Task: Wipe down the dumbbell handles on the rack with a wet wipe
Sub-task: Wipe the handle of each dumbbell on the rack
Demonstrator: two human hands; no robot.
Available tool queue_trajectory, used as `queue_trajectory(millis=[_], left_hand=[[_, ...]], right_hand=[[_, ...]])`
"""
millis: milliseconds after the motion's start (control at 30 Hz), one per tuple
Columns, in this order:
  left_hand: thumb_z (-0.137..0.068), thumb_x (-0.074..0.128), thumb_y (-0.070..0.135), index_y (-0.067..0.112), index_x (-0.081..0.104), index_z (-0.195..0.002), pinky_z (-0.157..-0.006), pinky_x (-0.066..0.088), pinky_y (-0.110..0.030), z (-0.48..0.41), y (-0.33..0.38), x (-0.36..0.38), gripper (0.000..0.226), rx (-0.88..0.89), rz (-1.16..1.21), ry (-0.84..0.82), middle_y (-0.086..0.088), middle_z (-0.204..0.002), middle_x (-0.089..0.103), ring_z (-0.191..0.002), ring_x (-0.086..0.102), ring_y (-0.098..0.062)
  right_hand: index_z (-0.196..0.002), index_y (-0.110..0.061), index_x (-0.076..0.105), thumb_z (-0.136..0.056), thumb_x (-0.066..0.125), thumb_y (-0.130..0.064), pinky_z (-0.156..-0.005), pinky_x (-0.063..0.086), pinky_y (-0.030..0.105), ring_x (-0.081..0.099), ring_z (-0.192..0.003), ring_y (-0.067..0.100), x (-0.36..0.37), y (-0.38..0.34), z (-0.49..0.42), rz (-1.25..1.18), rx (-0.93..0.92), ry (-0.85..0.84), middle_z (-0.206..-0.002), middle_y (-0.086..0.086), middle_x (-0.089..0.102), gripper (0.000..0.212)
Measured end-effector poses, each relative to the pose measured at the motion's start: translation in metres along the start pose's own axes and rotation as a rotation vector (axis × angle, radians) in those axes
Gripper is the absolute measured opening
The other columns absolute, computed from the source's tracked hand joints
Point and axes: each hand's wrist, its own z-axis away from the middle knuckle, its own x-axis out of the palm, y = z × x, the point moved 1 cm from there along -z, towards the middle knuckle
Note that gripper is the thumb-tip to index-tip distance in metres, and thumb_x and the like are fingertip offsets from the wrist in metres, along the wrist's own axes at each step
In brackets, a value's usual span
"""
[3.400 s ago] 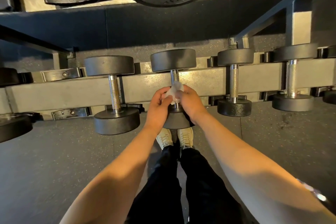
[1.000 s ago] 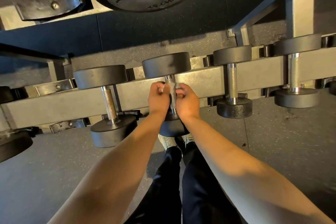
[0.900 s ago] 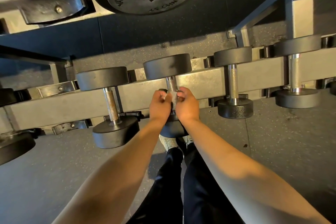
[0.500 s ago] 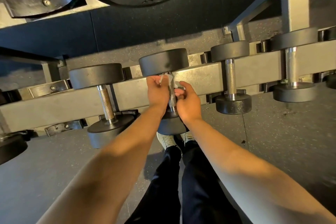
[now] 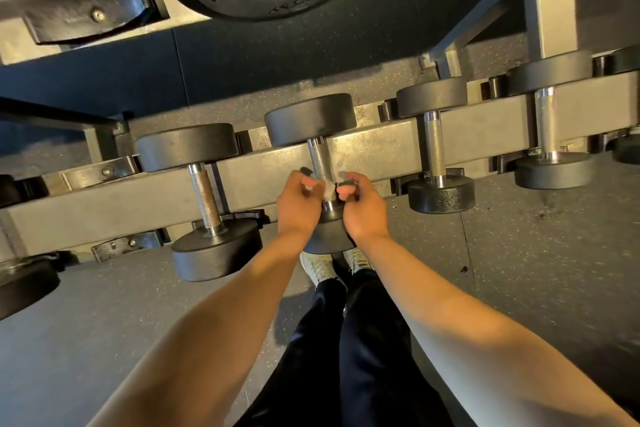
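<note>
On the rack (image 5: pixel 104 215), the left handle (image 5: pixel 204 198) lies bare, with no hand on it. The left hand (image 5: pixel 296 208) curls its fingers onto one end of the wipe (image 5: pixel 327 189), which sits against the near end of the centre handle (image 5: pixel 320 158). The right hand (image 5: pixel 363 213) pinches the other end, likely so the two can pull it taut round the bar. Two right handles (image 5: pixel 434 146) lie bare beyond.

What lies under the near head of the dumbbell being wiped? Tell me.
Below the near head, two white shoes stand on the grey floor. The head covers their toes, and the left hand and right hand, pinching the wet wipe, hide its upper edge.
</note>
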Motion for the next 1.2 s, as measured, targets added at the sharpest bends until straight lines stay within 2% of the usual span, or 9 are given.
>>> queue_trajectory(millis=[133, 267, 333, 533, 600, 800, 933, 1000, 1200], left_hand=[[-0.093, 0.068, 0.024, 0.023, 0.052, -0.086, -0.083, 0.054, -0.038, -0.013, 0.015, 0.012, 0.018, -0.040, 0.202, 0.075, -0.007, -0.096, 0.070, -0.090, 0.067, -0.023], [-0.091, 0.070, 0.022, 0.019, 0.050, -0.084, -0.070, 0.050, -0.030, -0.013, 0.016, 0.014, 0.021, 0.002, 0.110, 0.094, -0.005, -0.089, 0.068, -0.078, 0.061, -0.016], [-0.091, 0.070, 0.022, 0.020, 0.050, -0.082, -0.064, 0.045, -0.022, -0.008, 0.010, 0.007, 0.023, 0.031, -0.009, 0.025, -0.001, -0.085, 0.066, -0.075, 0.059, -0.013], [-0.084, 0.080, 0.022, 0.021, 0.052, -0.081, -0.073, 0.047, -0.031, -0.005, -0.009, 0.003, 0.028, -0.142, -0.170, -0.214, 0.004, -0.082, 0.064, -0.080, 0.061, -0.017], [-0.081, 0.083, 0.022, 0.019, 0.052, -0.081, -0.068, 0.047, -0.028, -0.008, -0.005, 0.002, 0.031, -0.161, -0.165, -0.242, 0.004, -0.080, 0.063, -0.075, 0.059, -0.014], [-0.081, 0.083, 0.025, 0.017, 0.062, -0.080, -0.068, 0.047, -0.026, 0.001, -0.007, -0.004, 0.023, -0.089, -0.186, -0.073, 0.007, -0.080, 0.067, -0.078, 0.063, -0.012], [-0.089, 0.076, 0.029, 0.015, 0.060, -0.090, -0.070, 0.047, -0.021, 0.010, 0.000, -0.007, 0.022, 0.008, -0.035, 0.073, 0.006, -0.086, 0.066, -0.079, 0.061, -0.010], [-0.091, 0.074, 0.027, 0.014, 0.059, -0.091, -0.064, 0.043, -0.009, 0.006, 0.014, 0.002, 0.020, 0.034, 0.019, 0.124, 0.008, -0.084, 0.062, -0.075, 0.057, -0.003], [-0.089, 0.075, 0.028, 0.015, 0.051, -0.092, -0.049, 0.038, -0.006, -0.008, 0.023, 0.026, 0.028, -0.035, 0.020, 0.108, 0.007, -0.080, 0.059, -0.069, 0.053, -0.002]], right_hand=[[-0.127, -0.038, 0.057, -0.094, 0.043, -0.003, -0.105, 0.047, 0.045, 0.058, -0.116, 0.024, 0.007, 0.014, -0.005, -0.049, 0.004, 0.020, -0.112, -0.004, 0.069, 0.050], [-0.129, -0.024, 0.059, -0.094, 0.043, 0.006, -0.111, 0.044, 0.035, 0.063, -0.113, 0.018, 0.003, 0.018, -0.006, -0.249, 0.036, 0.004, -0.108, -0.004, 0.069, 0.049], [-0.130, -0.023, 0.058, -0.094, 0.041, 0.008, -0.110, 0.042, 0.029, 0.062, -0.115, 0.015, 0.000, 0.016, -0.004, -0.268, 0.041, 0.007, -0.114, -0.002, 0.069, 0.051], [-0.132, -0.021, 0.058, -0.095, 0.039, 0.011, -0.106, 0.043, 0.025, 0.062, -0.114, 0.015, -0.002, 0.012, -0.005, -0.289, 0.078, 0.007, -0.110, -0.003, 0.068, 0.052], [-0.132, -0.020, 0.058, -0.095, 0.039, 0.011, -0.105, 0.043, 0.023, 0.061, -0.112, 0.013, -0.003, 0.013, -0.003, -0.260, 0.065, -0.011, -0.111, -0.002, 0.067, 0.052], [-0.121, -0.017, 0.061, -0.094, 0.040, 0.009, -0.091, 0.043, 0.020, 0.061, -0.100, 0.015, 0.002, 0.014, -0.002, -0.165, -0.008, -0.017, -0.098, -0.005, 0.065, 0.043], [-0.110, -0.022, 0.059, -0.093, 0.038, 0.008, -0.076, 0.040, 0.013, 0.057, -0.085, 0.012, 0.004, 0.016, -0.004, -0.150, -0.041, -0.017, -0.086, -0.011, 0.059, 0.040], [-0.107, -0.022, 0.057, -0.092, 0.035, 0.010, -0.071, 0.038, 0.009, 0.052, -0.080, 0.010, 0.004, 0.016, -0.004, -0.156, -0.048, -0.025, -0.082, -0.012, 0.056, 0.042], [-0.123, -0.012, 0.056, -0.092, 0.036, 0.013, -0.078, 0.038, 0.010, 0.056, -0.090, 0.011, 0.004, 0.017, -0.001, -0.180, -0.057, -0.049, -0.092, -0.003, 0.060, 0.045]])
